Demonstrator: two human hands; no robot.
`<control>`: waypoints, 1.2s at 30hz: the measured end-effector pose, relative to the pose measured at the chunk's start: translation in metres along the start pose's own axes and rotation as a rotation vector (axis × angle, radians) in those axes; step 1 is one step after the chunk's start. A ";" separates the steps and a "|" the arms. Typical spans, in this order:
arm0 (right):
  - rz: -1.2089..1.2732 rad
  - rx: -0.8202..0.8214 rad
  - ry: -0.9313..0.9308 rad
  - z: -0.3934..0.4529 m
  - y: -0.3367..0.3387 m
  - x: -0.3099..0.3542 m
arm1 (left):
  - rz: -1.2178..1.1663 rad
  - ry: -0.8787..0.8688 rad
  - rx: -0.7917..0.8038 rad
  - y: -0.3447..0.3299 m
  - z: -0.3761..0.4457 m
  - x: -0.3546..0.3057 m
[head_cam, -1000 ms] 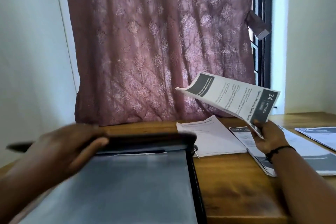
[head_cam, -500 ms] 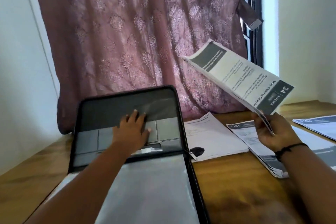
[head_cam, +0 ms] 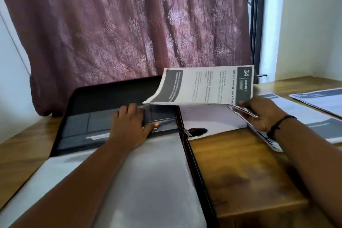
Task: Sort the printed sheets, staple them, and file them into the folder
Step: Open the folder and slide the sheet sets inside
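Your left hand [head_cam: 132, 123] lies with fingers straight on the pockets of the open folder [head_cam: 103, 98], which sits at the worktop's [head_cam: 240, 172] left edge. Your right hand [head_cam: 262, 113] is grasping a stapled set of sheets [head_cam: 205, 87] by its corner, raised over the folder's right side. More sheets [head_cam: 314, 116] lie toward the right edge.

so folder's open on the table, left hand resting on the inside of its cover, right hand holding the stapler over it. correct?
Not quite: the right hand holds a set of printed sheets, not a stapler; no stapler shows in the head view. The rest stands: the folder lies open on the table, and the left hand rests on the inside of its cover, thumb at a pocket edge.
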State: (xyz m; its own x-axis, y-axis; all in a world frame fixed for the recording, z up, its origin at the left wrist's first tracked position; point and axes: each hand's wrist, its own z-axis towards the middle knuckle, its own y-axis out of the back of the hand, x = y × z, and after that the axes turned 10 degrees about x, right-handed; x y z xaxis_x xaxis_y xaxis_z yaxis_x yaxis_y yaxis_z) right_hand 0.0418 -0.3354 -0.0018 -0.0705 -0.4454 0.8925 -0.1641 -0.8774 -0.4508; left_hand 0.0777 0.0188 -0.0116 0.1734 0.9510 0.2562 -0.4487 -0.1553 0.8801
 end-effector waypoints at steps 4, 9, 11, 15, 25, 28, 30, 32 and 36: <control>-0.153 0.022 0.043 -0.010 -0.028 -0.016 | -0.191 -0.063 0.135 0.017 -0.006 -0.012; -0.322 0.031 0.093 -0.017 -0.063 -0.048 | -0.391 -0.208 0.350 0.038 -0.029 -0.009; -0.369 0.056 0.119 -0.018 -0.068 -0.054 | -0.415 -0.332 0.315 0.046 -0.043 -0.008; -0.435 0.077 0.182 -0.022 -0.068 -0.055 | -0.606 -0.303 0.450 0.064 -0.061 -0.012; -0.473 0.111 0.216 -0.024 -0.069 -0.057 | -0.565 -0.257 0.593 0.068 -0.061 -0.017; -0.429 0.121 0.202 -0.025 -0.069 -0.056 | -0.549 -0.273 0.599 0.063 -0.057 -0.015; -0.375 0.124 0.179 -0.027 -0.071 -0.055 | -0.547 -0.316 0.614 0.057 -0.055 -0.015; -0.340 0.108 0.170 -0.026 -0.070 -0.052 | -0.593 -0.356 0.655 0.052 -0.053 -0.015; -0.309 0.115 0.167 -0.036 -0.070 -0.028 | -0.513 -0.405 0.682 0.056 -0.038 -0.007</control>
State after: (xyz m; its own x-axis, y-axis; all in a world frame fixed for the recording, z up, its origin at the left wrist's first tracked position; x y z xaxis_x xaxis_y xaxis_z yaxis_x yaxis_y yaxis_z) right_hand 0.0201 -0.2557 0.0054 -0.1964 -0.1289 0.9720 -0.0920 -0.9845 -0.1491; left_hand 0.0184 0.0134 0.0205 0.5566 0.8009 -0.2207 0.3542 0.0116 0.9351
